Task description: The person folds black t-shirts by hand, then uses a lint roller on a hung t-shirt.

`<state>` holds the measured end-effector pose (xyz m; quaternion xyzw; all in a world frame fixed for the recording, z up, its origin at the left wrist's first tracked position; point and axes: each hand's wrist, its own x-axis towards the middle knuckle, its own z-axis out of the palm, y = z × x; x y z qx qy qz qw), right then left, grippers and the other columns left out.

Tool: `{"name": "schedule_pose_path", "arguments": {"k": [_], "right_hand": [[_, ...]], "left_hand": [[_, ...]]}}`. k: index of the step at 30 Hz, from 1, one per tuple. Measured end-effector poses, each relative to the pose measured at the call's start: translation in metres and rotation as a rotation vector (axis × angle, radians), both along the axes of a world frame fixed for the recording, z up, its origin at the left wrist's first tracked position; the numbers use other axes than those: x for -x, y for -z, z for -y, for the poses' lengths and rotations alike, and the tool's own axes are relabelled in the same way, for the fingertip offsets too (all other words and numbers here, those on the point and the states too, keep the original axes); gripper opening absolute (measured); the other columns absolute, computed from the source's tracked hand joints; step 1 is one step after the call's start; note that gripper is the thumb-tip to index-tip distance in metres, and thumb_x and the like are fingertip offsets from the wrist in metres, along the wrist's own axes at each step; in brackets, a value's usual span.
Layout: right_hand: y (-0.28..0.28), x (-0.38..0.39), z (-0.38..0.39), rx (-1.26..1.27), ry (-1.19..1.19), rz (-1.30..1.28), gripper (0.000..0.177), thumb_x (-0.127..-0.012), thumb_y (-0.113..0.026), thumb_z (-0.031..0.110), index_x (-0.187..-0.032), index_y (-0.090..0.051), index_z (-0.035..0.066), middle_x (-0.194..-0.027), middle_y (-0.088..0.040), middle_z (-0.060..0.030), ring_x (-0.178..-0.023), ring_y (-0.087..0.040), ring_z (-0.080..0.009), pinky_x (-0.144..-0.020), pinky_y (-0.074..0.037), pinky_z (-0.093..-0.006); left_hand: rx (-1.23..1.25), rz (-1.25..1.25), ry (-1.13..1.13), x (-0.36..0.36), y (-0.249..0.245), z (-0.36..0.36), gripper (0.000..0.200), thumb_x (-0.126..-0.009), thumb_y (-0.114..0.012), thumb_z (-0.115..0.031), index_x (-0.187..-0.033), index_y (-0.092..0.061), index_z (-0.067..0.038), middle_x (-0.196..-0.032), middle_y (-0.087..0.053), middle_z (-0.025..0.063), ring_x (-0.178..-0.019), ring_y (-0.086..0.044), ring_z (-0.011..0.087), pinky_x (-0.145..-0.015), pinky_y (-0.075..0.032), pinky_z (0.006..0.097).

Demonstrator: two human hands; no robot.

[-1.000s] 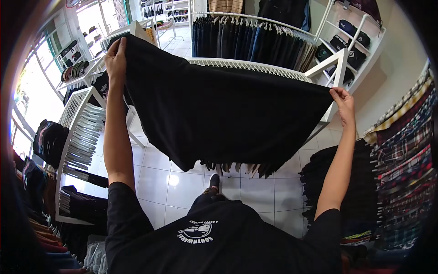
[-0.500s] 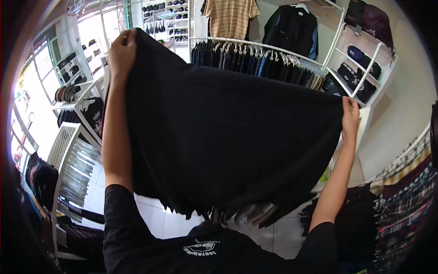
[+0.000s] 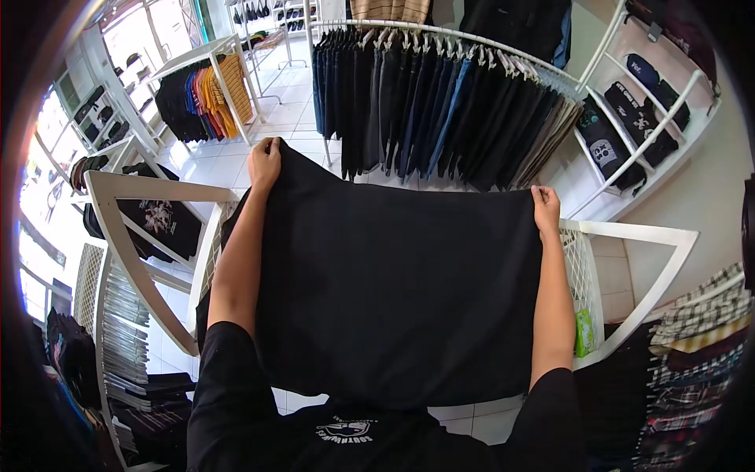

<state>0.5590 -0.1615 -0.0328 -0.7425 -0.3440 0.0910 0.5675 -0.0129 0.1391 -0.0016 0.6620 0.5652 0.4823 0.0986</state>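
Note:
A large plain black garment (image 3: 401, 291) hangs spread out in front of me, held by its upper edge. Its exact kind does not show. My left hand (image 3: 266, 165) pinches the upper left corner, which stands a little higher than the rest. At the upper right corner my right hand (image 3: 546, 211) grips the cloth between thumb and fingers. The edge runs fairly taut between the two hands, and the lower part drapes down to near my chest. Behind the cloth, a white-framed mesh stand (image 3: 676, 236) is partly hidden.
Ahead, a curved rail holds many hanging trousers (image 3: 425, 110). Bags and caps sit on a white wall shelf (image 3: 668, 145) at the right. Colored shirts (image 3: 212, 94) hang at the back left. Checked shirts (image 3: 700, 354) line the right. A green packet (image 3: 583, 333) rests on the stand.
Both hands have come down and closer together with the garment. The cloth spans less width, and the white mesh stand and trouser rack behind now show more. My view has tipped downward.

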Motion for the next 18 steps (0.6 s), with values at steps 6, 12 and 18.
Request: {"name": "schedule_pose_path", "arguments": {"k": [6,12,18], "right_hand": [[-0.031,0.004,0.014,-0.037,-0.101,0.044,0.02,-0.095,-0.072,0.017,-0.105,-0.067,0.001,-0.094,-0.072,-0.0066,-0.088,-0.067,-0.0145,-0.079,-0.052,-0.0322],[-0.077,0.036,0.081,0.149,-0.126,0.512,0.009,-0.088,-0.072,0.008,-0.097,-0.071,0.007,-0.089,-0.072,-0.0077,-0.083,-0.069,-0.0214,-0.076,-0.053,-0.0363],[-0.077,0.066,0.149,0.32,-0.028,0.745,0.011,-0.088,-0.068,0.014,-0.098,-0.071,0.014,-0.095,-0.074,-0.0081,-0.093,-0.068,-0.0315,-0.084,-0.048,-0.0469]], "left_hand": [[-0.034,0.113,0.092,0.024,-0.034,0.012,0.036,-0.1,-0.06,-0.032,-0.109,-0.07,0.001,-0.089,-0.072,0.0187,-0.084,-0.068,0.0297,-0.078,-0.05,0.039],[-0.058,0.345,0.423,0.068,-0.058,0.078,0.028,-0.106,-0.056,-0.026,-0.101,-0.064,0.0,-0.084,-0.056,-0.0026,-0.082,-0.049,0.0077,-0.074,-0.041,0.0257],[-0.094,0.331,0.407,0.112,-0.053,0.186,0.028,-0.108,-0.051,-0.024,-0.103,-0.062,0.001,-0.089,-0.058,-0.0011,-0.086,-0.051,0.009,-0.081,-0.042,0.025]]}}
